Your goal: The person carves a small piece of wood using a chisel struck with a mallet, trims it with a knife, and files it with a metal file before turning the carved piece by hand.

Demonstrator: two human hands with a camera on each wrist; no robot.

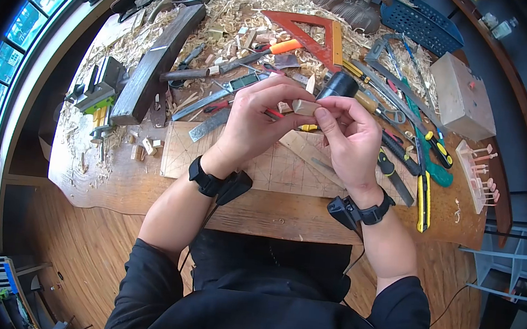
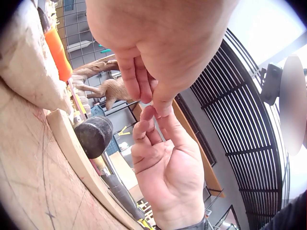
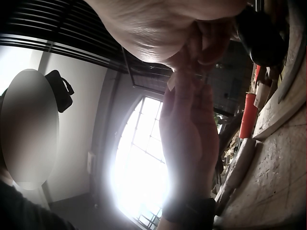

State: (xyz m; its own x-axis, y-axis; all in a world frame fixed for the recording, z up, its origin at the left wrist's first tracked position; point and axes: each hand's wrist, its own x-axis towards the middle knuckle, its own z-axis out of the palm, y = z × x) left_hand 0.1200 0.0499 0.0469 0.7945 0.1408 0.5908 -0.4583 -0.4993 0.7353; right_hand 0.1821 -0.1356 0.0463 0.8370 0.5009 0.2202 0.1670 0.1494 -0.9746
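Note:
A small pale wooden block (image 1: 306,108) is held up over the workbench between both hands, its faces bevelled at the end. My left hand (image 1: 257,113) pinches its left side between thumb and fingers. On the other side my right hand (image 1: 352,139) pinches it, thumb along the near face. Fingers cover most of the block in the wrist views; a pale corner (image 3: 171,82) shows in the right wrist view. Beneath the hands lies a marked wooden board (image 1: 230,167) with a flat strip of wood (image 1: 313,157) on it. A black mallet head (image 1: 339,86) sits just beyond the fingers.
Shavings (image 1: 242,6) cover the back of the bench. A red triangle square (image 1: 304,33), an orange-handled tool (image 1: 285,46) and a dark wooden beam (image 1: 158,65) lie beyond the hands. To the right are a yellow utility knife (image 1: 425,202), a wooden block (image 1: 463,96) and a blue basket (image 1: 419,23).

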